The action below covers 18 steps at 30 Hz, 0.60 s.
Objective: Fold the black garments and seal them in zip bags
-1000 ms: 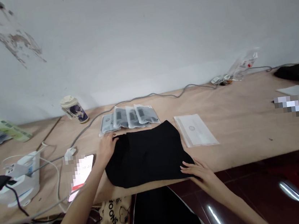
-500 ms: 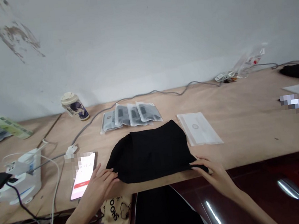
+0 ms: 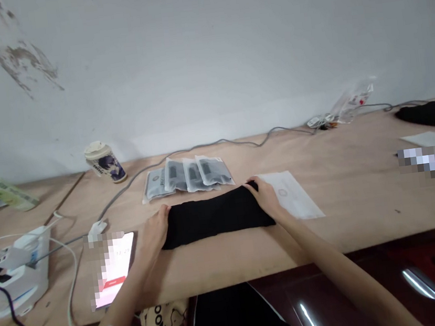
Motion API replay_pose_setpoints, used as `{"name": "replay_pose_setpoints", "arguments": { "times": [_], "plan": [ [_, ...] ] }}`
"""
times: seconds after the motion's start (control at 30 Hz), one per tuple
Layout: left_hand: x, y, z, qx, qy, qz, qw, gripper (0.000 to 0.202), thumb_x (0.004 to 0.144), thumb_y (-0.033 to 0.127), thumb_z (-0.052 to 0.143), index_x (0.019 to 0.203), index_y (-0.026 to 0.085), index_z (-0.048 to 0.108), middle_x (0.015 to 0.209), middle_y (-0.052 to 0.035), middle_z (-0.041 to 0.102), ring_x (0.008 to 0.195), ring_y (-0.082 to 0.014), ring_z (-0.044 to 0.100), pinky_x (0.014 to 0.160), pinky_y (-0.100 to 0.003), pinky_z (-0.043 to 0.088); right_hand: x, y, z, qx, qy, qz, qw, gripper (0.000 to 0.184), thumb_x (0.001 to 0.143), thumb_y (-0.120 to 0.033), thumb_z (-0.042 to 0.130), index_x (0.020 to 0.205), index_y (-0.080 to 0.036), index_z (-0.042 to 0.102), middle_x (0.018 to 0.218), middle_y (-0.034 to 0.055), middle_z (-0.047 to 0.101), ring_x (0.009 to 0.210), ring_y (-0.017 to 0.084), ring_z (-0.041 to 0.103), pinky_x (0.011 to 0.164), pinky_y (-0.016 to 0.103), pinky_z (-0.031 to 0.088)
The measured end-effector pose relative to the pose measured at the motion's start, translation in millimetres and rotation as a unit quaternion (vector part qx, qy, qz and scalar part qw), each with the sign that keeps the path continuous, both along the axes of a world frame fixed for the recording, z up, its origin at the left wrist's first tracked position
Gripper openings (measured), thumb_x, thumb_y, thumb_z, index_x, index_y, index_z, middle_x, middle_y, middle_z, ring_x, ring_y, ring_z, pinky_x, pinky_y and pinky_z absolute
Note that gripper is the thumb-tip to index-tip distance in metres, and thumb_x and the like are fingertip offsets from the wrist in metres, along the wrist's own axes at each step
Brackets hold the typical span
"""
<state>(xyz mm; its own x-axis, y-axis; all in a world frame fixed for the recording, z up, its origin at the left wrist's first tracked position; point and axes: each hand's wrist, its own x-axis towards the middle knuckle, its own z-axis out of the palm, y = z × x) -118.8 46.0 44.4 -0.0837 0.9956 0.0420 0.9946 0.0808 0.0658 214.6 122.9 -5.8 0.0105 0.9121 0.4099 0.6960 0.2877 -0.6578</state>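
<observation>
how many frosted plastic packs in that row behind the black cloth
4. They overlap in one row on the wooden table, behind the black cloth: the leftmost pack, the second pack, the third pack and the rightmost pack. Another could be hidden underneath.

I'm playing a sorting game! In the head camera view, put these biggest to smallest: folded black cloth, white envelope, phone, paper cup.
1. The folded black cloth.
2. The white envelope and the phone look about alike, so I can't rank them.
3. The paper cup.
</observation>
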Motion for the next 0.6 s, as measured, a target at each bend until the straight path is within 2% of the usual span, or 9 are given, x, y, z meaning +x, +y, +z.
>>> {"name": "replay_pose_setpoints", "arguments": {
  "times": [0.1,0.17,0.27,0.33,0.4,0.5,0.6],
  "plan": [
    [-3,14,-1.5,-0.052,0.035,-0.004,0.998,0.037,0.097,0.039,0.021,0.107,0.020,0.051,0.087,-0.0108,0.069,0.082,-0.0271,0.066,0.065,-0.031,0.041,-3,10,-18.8,-0.017,-0.077,-0.022,0.997,0.036,0.091,-0.049,0.042,0.101,-0.018,0.057,0.090,0.0111,0.067,0.081,0.025,0.064,0.070,0.036,0.047],
    [-5,18,-5.4,-0.062,0.043,-0.003,0.997,0.038,0.096,0.042,0.022,0.105,0.020,0.052,0.092,-0.0111,0.069,0.085,-0.0275,0.066,0.067,-0.032,0.043,-4,11,-25.0,-0.020,-0.127,-0.042,0.991,0.038,0.092,-0.048,0.040,0.106,-0.016,0.055,0.094,0.0133,0.066,0.080,0.026,0.063,0.068,0.036,0.047],
    [-5,12,-7.5,-0.026,0.063,0.013,0.998,0.042,0.094,0.047,0.025,0.103,0.019,0.054,0.098,-0.0115,0.068,0.088,-0.0277,0.065,0.070,-0.033,0.044,-4,6,-22.8,0.003,-0.181,-0.068,0.981,0.046,0.092,-0.050,0.037,0.116,-0.013,0.051,0.102,0.0172,0.064,0.086,0.029,0.062,0.069,0.038,0.047],
    [-5,1,-4.9,0.014,0.102,0.052,0.993,0.048,0.092,0.052,0.027,0.104,0.015,0.056,0.101,-0.0154,0.065,0.093,-0.0311,0.063,0.072,-0.035,0.045,-5,-1,-17.3,0.034,-0.197,-0.085,0.976,0.053,0.092,-0.053,0.036,0.121,-0.011,0.049,0.105,0.0201,0.062,0.094,0.031,0.059,0.076,0.042,0.046],
    [-7,-10,-1.2,0.010,0.123,0.104,0.987,0.056,0.088,0.058,0.030,0.103,0.011,0.057,0.099,-0.0197,0.064,0.095,-0.0353,0.062,0.072,-0.038,0.045,-8,-12,-13.5,0.054,-0.195,-0.080,0.976,0.059,0.091,-0.056,0.035,0.124,-0.009,0.049,0.110,0.0218,0.061,0.104,0.033,0.055,0.085,0.046,0.043],
    [-20,-15,2.0,-0.091,0.036,0.130,0.987,0.060,0.082,0.065,0.035,0.098,0.011,0.058,0.089,-0.0181,0.067,0.088,-0.0354,0.064,0.068,-0.038,0.045,-16,-32,-16.2,0.034,-0.185,-0.025,0.982,0.064,0.090,-0.059,0.035,0.129,-0.009,0.047,0.126,0.0229,0.054,0.120,0.034,0.046,0.098,0.052,0.034],
    [-45,-6,1.9,-0.154,-0.119,0.082,0.977,0.049,0.074,0.063,0.046,0.085,0.017,0.059,0.081,-0.0099,0.069,0.081,-0.0299,0.065,0.066,-0.033,0.044,-22,-45,-25.7,-0.011,-0.218,0.019,0.976,0.069,0.089,-0.062,0.033,0.134,-0.011,0.045,0.140,0.0225,0.042,0.133,0.035,0.032,0.106,0.060,0.016]
  ]
}}
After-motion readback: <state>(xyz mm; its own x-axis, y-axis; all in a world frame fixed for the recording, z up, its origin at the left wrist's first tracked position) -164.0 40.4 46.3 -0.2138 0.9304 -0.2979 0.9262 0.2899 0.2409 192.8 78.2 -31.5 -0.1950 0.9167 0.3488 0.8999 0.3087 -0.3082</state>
